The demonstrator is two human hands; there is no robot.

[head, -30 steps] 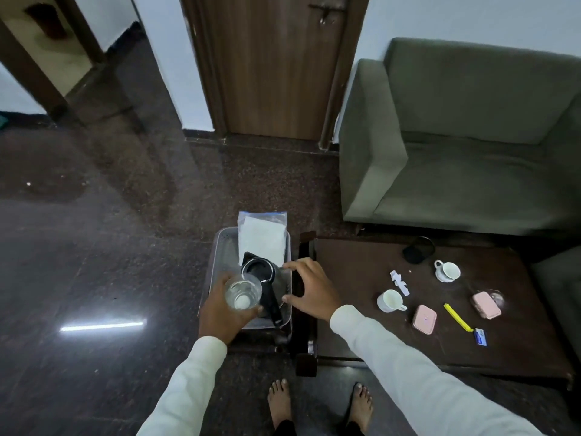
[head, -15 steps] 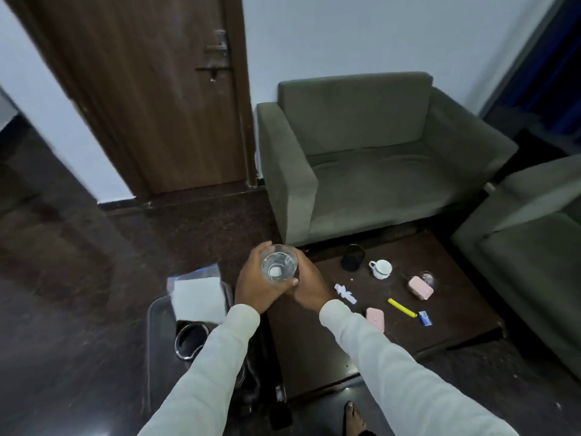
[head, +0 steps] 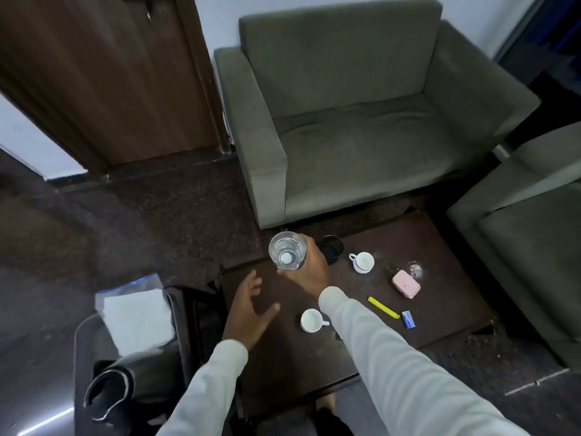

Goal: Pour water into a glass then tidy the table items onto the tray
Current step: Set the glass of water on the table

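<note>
My right hand (head: 309,269) grips a clear glass of water (head: 287,250), held upright above the far left corner of the dark wooden table (head: 446,275). My left hand (head: 250,306) hovers open over the table's left side, fingers spread, holding nothing. On the table lie a white cup (head: 310,320), a second white cup on a saucer (head: 362,262), a black round item (head: 330,248), a pink case (head: 405,283), a yellow pen-like stick (head: 383,307) and a small blue item (head: 408,319). The grey tray (head: 83,341) at lower left carries a black kettle (head: 116,385) and a white packet (head: 135,313).
A green sofa (head: 361,121) stands behind the table and a second green seat (head: 531,247) to its right. A wooden door (head: 103,73) fills the upper left. Dark polished floor surrounds the table. A small upturned clear glass (head: 415,269) sits beside the pink case.
The glass passed from my left hand to my right hand and moved from the tray to above the table. My left hand let go and opened. The view swung right.
</note>
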